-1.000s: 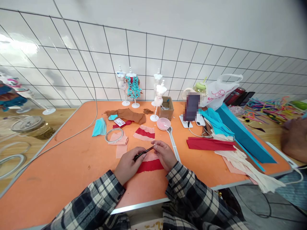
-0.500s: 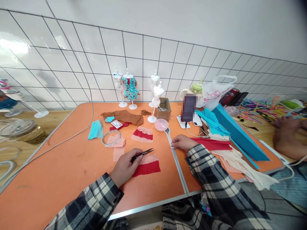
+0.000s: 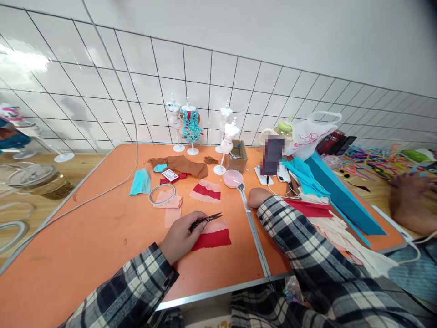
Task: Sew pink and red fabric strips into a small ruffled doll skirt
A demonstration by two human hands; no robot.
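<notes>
My left hand (image 3: 182, 234) is closed around small dark thread snips (image 3: 210, 219), their points to the right. The blades are over a red and pink cloth piece (image 3: 214, 238) on the orange table. My right hand (image 3: 258, 199) is curled low beside the metal seam (image 3: 254, 234) in the tabletop; its fingertips are hidden, and what they hold, if anything, does not show. Just beyond lies a second red and pink cloth piece (image 3: 205, 192) with frayed edges. A pink bowl (image 3: 233, 179) stands at the end of the seam.
Behind are white mini dress forms (image 3: 229, 139), one wearing a turquoise ruffled dress (image 3: 191, 125), and a cardboard box (image 3: 236, 157). A hoop (image 3: 160, 205) lies left on pink cloth. A phone (image 3: 274, 156) stands right, near fabric strips (image 3: 310, 207). Another person's hand (image 3: 411, 205) is far right.
My right hand has turned and curled in, so its fingertips are now hidden. The view has shifted slightly. My left hand keeps the snips in nearly the same place over the cloth.
</notes>
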